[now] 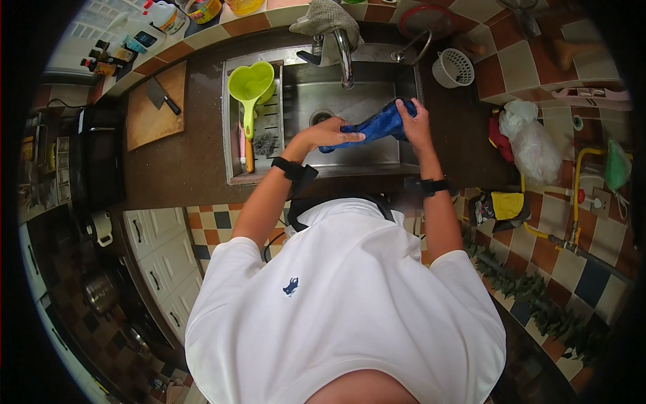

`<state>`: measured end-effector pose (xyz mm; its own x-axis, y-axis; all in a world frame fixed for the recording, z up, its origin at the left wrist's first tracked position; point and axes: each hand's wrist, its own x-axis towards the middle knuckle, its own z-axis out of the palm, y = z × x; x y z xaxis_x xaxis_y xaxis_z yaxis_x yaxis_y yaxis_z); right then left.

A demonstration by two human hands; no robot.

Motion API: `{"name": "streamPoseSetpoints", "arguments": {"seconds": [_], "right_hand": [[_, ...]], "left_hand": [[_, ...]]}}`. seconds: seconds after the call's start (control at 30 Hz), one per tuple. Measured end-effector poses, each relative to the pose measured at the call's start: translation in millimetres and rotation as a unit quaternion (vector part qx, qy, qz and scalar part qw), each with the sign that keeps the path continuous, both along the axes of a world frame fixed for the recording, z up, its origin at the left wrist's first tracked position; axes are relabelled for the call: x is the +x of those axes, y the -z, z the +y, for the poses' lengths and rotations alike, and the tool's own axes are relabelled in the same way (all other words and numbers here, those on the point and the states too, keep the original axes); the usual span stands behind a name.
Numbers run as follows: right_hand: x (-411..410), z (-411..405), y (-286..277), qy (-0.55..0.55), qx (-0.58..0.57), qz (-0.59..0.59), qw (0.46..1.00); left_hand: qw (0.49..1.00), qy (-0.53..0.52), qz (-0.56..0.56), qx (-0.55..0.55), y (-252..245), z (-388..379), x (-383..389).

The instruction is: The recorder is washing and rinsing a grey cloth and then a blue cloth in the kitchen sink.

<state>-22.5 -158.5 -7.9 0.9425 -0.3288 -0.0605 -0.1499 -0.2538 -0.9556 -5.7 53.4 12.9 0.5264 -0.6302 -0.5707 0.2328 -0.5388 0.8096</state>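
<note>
A blue cloth [376,125], dark along one edge, is stretched between my two hands above the basin of a stainless steel sink [353,162]. My left hand [330,133] grips its left end, and my right hand [415,121] grips its right end, higher up. The chrome faucet [344,63] stands just beyond the cloth, with a grey-beige cloth [328,20] draped over it. Left of my left hand, a drain [321,118] shows in the basin. A green heart-shaped ladle [251,86] and a steel wool scrubber [264,144] lie in the narrow left compartment.
A cleaver [161,96] lies on a wooden cutting board [146,123] on the left counter. A white perforated basket [453,68] stands right of the sink. Bottles line the back ledge [202,34]. Plastic bags [535,146] and yellow pipes [578,187] are at the right wall.
</note>
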Motion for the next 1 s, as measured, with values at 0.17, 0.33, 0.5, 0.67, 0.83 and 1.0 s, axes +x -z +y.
{"name": "streamPoseSetpoints", "arguments": {"seconds": [0.17,0.33,0.5,0.67,0.83,1.0], "right_hand": [[3.8,9.8,12.3,-0.053,0.012,0.013,0.998],[-4.1,73.2,-5.1,-0.088,0.117,-0.027,0.989],[17.8,74.2,-9.8,0.074,0.026,-0.077,0.994],[18.7,72.1,-2.0,0.093,0.086,0.003,0.992],[14.0,70.9,-5.4,0.107,0.165,0.081,0.977],[14.1,75.5,-18.7,0.098,0.253,0.106,0.957]], "left_hand": [[0.93,-0.261,0.14,-0.219,8.0,-21.9,5.4],[0.828,-0.441,0.114,-0.327,21.5,-61.5,13.6],[0.824,-0.478,0.054,-0.299,15.7,-71.5,4.7],[0.869,-0.455,-0.119,-0.152,30.0,-69.1,8.0],[0.894,-0.412,0.029,-0.172,15.9,-53.6,5.8],[0.876,-0.452,0.037,-0.165,26.5,-53.8,7.5]]}}
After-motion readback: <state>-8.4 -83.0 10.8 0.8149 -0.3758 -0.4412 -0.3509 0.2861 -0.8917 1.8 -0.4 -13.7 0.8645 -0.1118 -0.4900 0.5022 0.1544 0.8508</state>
